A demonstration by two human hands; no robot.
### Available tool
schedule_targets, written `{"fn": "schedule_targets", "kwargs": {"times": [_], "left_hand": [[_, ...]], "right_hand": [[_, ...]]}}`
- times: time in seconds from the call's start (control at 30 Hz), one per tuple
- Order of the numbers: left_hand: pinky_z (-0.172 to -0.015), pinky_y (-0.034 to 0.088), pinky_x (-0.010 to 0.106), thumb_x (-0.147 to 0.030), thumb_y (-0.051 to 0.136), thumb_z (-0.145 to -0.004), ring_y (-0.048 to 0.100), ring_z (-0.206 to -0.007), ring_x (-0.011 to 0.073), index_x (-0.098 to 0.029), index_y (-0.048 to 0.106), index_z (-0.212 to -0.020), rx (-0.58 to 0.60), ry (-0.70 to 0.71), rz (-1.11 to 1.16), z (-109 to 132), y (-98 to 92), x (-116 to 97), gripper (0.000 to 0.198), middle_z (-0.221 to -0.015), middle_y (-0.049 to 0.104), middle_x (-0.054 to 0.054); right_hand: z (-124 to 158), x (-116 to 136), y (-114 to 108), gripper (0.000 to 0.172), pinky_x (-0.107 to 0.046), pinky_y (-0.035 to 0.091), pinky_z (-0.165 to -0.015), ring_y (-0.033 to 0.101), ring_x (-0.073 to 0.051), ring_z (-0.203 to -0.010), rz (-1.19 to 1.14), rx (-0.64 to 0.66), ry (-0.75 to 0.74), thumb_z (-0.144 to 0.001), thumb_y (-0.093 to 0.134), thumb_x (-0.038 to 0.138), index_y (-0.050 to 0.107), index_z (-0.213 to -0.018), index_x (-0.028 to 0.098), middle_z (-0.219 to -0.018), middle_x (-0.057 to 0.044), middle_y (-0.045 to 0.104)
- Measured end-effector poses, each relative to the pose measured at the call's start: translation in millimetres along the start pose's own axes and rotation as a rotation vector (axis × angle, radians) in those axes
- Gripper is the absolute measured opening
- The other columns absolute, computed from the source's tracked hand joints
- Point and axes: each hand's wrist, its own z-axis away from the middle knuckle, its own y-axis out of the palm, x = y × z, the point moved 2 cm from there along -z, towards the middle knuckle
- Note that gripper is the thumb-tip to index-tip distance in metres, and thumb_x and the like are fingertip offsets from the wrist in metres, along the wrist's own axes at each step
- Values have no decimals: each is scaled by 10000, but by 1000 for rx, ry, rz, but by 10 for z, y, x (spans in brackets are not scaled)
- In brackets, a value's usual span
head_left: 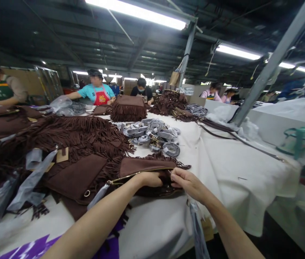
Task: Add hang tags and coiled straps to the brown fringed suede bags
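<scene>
A dark brown fringed handbag [144,164] lies in front of me on the white-covered table, its brass zipper [130,175] undone. My left hand [150,178] reaches into the mouth of this bag, and its fingertips are hidden inside. At the right end of the opening, my right hand [182,180] is closed in a pinch on the bag's edge. A wrapped grey strip [98,197] hangs by the zipper's left end. Below my right hand dangles another wrapped strip [198,230], with a tan tag [207,228] beside it.
More brown fringed bags [82,136] are heaped at left. Behind my bag sit several coiled, wrapped straps [156,133]. A stacked fringed bag [129,106] stands farther back. One loose brown strap [252,144] runs across the white cloth [238,194]. Co-workers [94,91] are across the table.
</scene>
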Motion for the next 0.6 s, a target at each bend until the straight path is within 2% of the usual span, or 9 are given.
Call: {"fn": "schedule_targets", "kwargs": {"times": [0.17, 0.33, 0.4, 0.47, 0.53, 0.6], "left_hand": [[-1034, 430, 377, -45, 432, -746, 582, -1170, 256, -164, 590, -1247, -77, -57, 35, -146, 66, 47, 539, -1291, 625, 95], [-1043, 411, 408, -78, 436, -766, 554, -1196, 278, -179, 591, -1230, -95, -60, 31, -147, 149, 1, 500, -1311, 606, 103], [-1046, 409, 400, -70, 440, -759, 548, -1203, 275, -182, 597, -1217, -86, -46, 29, -127, 139, -24, 496, -1322, 599, 100], [-1046, 408, 388, -61, 443, -755, 538, -1212, 267, -185, 588, -1222, -98, -29, 30, -114, 123, -51, 504, -1336, 588, 95], [-1038, 412, 391, -64, 453, -754, 536, -1206, 272, -178, 574, -1230, -124, -21, 31, -115, 120, -77, 504, -1331, 588, 101], [-1022, 422, 402, -78, 480, -746, 547, -1178, 288, -165, 564, -1230, -142, -23, 29, -128, 137, -94, 499, -1300, 602, 117]], "right_hand": [[-35, -54, -39, 281, -336, 568, -697, 522, -187, -746, 20, -29, 38, -788, 581, 487, 510, -715, 225, -757, 16, 507], [-26, -146, -87, 266, -301, 576, -645, 595, -195, -767, 50, -39, 37, -793, 541, 472, 512, -710, 221, -757, 7, 571], [-44, -184, -94, 266, -274, 557, -573, 631, -188, -708, 71, -40, 49, -806, 515, 472, 508, -727, 218, -756, -1, 626], [-75, -211, -103, 257, -239, 507, -482, 630, -158, -570, 100, -45, 63, -826, 476, 457, 497, -746, 214, -741, -5, 664], [-110, -225, -118, 246, -209, 421, -393, 572, -123, -427, 139, -48, 64, -838, 445, 439, 481, -746, 214, -714, -4, 682], [-137, -227, -142, 232, -205, 368, -373, 526, -112, -377, 192, -49, 41, -843, 419, 414, 472, -732, 217, -669, 0, 683]]}}
